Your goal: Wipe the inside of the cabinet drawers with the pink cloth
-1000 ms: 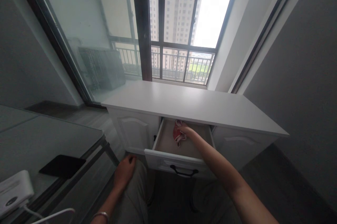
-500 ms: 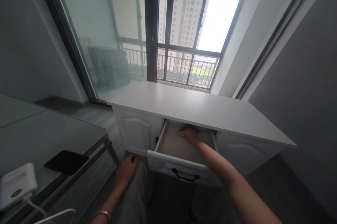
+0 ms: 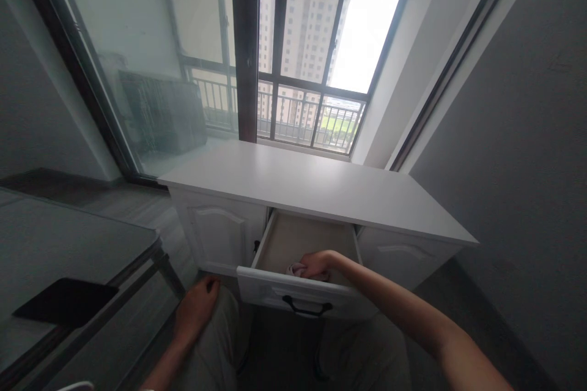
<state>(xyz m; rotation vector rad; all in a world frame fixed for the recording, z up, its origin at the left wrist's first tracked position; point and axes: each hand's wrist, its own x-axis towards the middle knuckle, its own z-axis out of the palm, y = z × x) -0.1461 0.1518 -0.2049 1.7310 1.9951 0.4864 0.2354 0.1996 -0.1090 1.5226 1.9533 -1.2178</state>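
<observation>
Fingers of the right hand (image 3: 317, 264) close in a grip on a small pinkish cloth (image 3: 296, 268) at the near edge of the open drawer (image 3: 300, 238) below the white bench (image 3: 312, 186), lower centre of the frame, while the left hand (image 3: 196, 311) rests loosely curled on the person's knee, lower left.

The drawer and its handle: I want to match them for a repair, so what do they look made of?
The drawer front looks like white painted wood or board, with a smooth matte face and moulded panel. Its handle seems dark metal: thin, black and curved, though plastic is possible.
</observation>
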